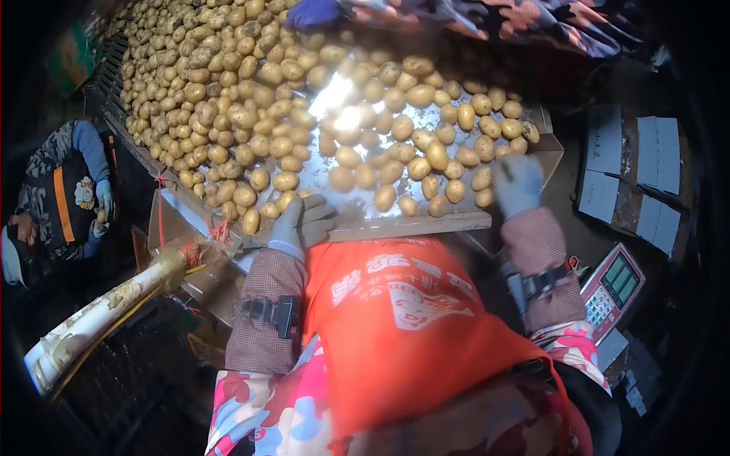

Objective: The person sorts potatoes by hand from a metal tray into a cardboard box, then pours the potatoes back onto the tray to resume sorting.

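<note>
Many yellow potatoes lie on a shiny metal sorting table, packed densely on the left and more loosely towards the right. My left hand, in a grey glove, rests at the near edge of the table with its fingers stretched out and nothing in them. A few potatoes lie just beyond its fingertips. At the right end of the table is my gloved right hand, beside several potatoes. It is blurred, and whether its fingers hold anything cannot be made out.
A wooden rail edges the table's near side. Across it are a co-worker's purple glove and patterned sleeve. Another person sits at left near a peeling white pole. Right are open cardboard boxes and a digital scale display.
</note>
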The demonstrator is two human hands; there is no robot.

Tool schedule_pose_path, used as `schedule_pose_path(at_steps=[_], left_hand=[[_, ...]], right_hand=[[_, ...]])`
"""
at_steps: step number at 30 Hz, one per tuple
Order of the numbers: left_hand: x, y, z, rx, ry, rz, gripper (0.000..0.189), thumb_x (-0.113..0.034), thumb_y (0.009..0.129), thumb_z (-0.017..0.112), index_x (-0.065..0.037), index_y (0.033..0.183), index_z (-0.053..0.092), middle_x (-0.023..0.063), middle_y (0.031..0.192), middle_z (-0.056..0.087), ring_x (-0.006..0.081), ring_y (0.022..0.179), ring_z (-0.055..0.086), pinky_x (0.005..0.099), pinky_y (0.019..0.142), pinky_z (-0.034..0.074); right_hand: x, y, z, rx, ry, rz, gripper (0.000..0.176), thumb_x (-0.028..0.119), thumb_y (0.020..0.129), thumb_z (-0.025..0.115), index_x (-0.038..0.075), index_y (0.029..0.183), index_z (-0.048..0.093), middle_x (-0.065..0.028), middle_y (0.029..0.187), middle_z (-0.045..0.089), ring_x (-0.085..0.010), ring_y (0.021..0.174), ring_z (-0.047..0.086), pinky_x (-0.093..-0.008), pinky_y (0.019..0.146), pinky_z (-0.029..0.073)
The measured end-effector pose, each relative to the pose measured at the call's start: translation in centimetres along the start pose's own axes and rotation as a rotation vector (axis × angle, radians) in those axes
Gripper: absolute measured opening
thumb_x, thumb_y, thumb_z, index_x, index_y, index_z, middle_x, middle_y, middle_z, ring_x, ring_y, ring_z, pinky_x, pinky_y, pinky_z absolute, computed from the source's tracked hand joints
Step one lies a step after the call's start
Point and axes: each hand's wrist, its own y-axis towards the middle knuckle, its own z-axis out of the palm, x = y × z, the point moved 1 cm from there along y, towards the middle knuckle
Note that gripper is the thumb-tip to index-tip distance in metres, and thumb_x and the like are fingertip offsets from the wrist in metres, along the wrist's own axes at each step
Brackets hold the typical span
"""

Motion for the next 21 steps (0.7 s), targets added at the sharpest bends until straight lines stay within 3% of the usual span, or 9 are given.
schedule_pose_path(at_steps=[1, 5, 7, 8, 10, 13, 15, 20, 21], left_hand=[[0.1, 0.2, 0.8, 0.000, -0.006, 0.002, 0.063, -0.055, 0.103, 0.036, -0.005, 0.135, 0.055, 0.0165, 0.122, 0.068, 0.0295, 0.089, 0.068, 0.0384, 0.072, 0.053], [-0.7, -0.6, -0.7, -0.073, 0.016, -0.008, 0.061, -0.054, 0.103, 0.037, -0.005, 0.134, 0.056, 0.0160, 0.120, 0.069, 0.0275, 0.087, 0.068, 0.0368, 0.071, 0.053], [-0.8, -0.8, 0.3, -0.079, 0.040, 0.004, 0.060, -0.053, 0.103, 0.037, -0.006, 0.133, 0.057, 0.0148, 0.120, 0.070, 0.0265, 0.087, 0.068, 0.0361, 0.071, 0.052], [-0.9, -1.0, 0.5, -0.093, 0.059, 0.013, 0.060, -0.053, 0.103, 0.037, -0.007, 0.133, 0.057, 0.0145, 0.119, 0.070, 0.0263, 0.087, 0.068, 0.0358, 0.071, 0.052], [-0.8, -1.2, 0.4, -0.102, 0.076, 0.014, 0.059, -0.053, 0.103, 0.037, -0.007, 0.133, 0.057, 0.0140, 0.119, 0.070, 0.0258, 0.087, 0.068, 0.0352, 0.071, 0.052], [-0.7, -1.0, 0.4, -0.093, 0.048, 0.017, 0.059, -0.053, 0.103, 0.037, -0.007, 0.132, 0.057, 0.0135, 0.118, 0.071, 0.0254, 0.088, 0.068, 0.0349, 0.072, 0.052], [-0.9, -1.2, 0.3, -0.094, 0.052, 0.007, 0.059, -0.054, 0.103, 0.037, -0.007, 0.132, 0.058, 0.0134, 0.118, 0.071, 0.0257, 0.089, 0.068, 0.0354, 0.073, 0.052], [-0.7, -1.0, -0.1, -0.067, 0.043, 0.006, 0.059, -0.054, 0.103, 0.036, -0.007, 0.132, 0.058, 0.0134, 0.120, 0.070, 0.0278, 0.095, 0.069, 0.0367, 0.076, 0.052], [-0.7, -1.0, -0.1, -0.072, 0.049, 0.008, 0.060, -0.054, 0.103, 0.036, -0.007, 0.132, 0.058, 0.0134, 0.121, 0.070, 0.0282, 0.096, 0.069, 0.0369, 0.077, 0.052]], right_hand=[[-2.8, 1.5, -0.5, 0.079, -0.031, 0.175, 0.046, 0.038, 0.092, 0.060, 0.012, 0.129, 0.065, -0.0224, 0.123, 0.065, -0.0342, 0.115, 0.063, -0.0433, 0.101, 0.048], [-6.7, 11.2, 2.3, -0.320, 0.329, 0.047, 0.043, 0.039, 0.091, 0.063, 0.012, 0.124, 0.067, -0.0193, 0.122, 0.066, -0.0385, 0.114, 0.061, -0.0444, 0.101, 0.046], [-4.3, 15.4, 1.5, -0.060, 0.210, 0.283, 0.054, 0.047, 0.094, 0.058, 0.016, 0.138, 0.058, -0.0217, 0.133, 0.060, -0.0399, 0.123, 0.056, -0.0458, 0.107, 0.042], [-1.8, 15.2, 1.3, -0.006, 0.115, 0.244, 0.054, 0.046, 0.095, 0.057, 0.017, 0.140, 0.056, -0.0215, 0.136, 0.057, -0.0405, 0.127, 0.052, -0.0467, 0.109, 0.040], [2.2, 13.3, 1.1, 0.102, -0.082, 0.176, 0.055, 0.044, 0.096, 0.055, 0.018, 0.144, 0.054, -0.0212, 0.142, 0.053, -0.0416, 0.135, 0.045, -0.0486, 0.112, 0.035], [-2.3, 9.0, 5.6, -0.285, -0.161, -0.269, 0.053, 0.036, 0.095, 0.057, 0.017, 0.144, 0.052, -0.0186, 0.149, 0.045, -0.0423, 0.140, 0.039, -0.0501, 0.112, 0.034], [-4.2, 4.5, 4.8, -0.327, 0.041, -0.407, 0.051, 0.029, 0.093, 0.059, 0.015, 0.142, 0.054, -0.0171, 0.151, 0.044, -0.0400, 0.137, 0.040, -0.0490, 0.111, 0.034], [-6.2, -3.2, 5.2, -0.152, -0.044, -0.169, 0.054, 0.018, 0.083, 0.067, 0.007, 0.135, 0.057, -0.0162, 0.141, 0.053, -0.0386, 0.131, 0.047, -0.0488, 0.111, 0.035], [-3.6, -3.6, 5.1, -0.313, 0.061, -0.205, 0.056, 0.013, 0.078, 0.069, 0.006, 0.132, 0.058, -0.0166, 0.135, 0.057, -0.0378, 0.128, 0.050, -0.0491, 0.110, 0.035]])
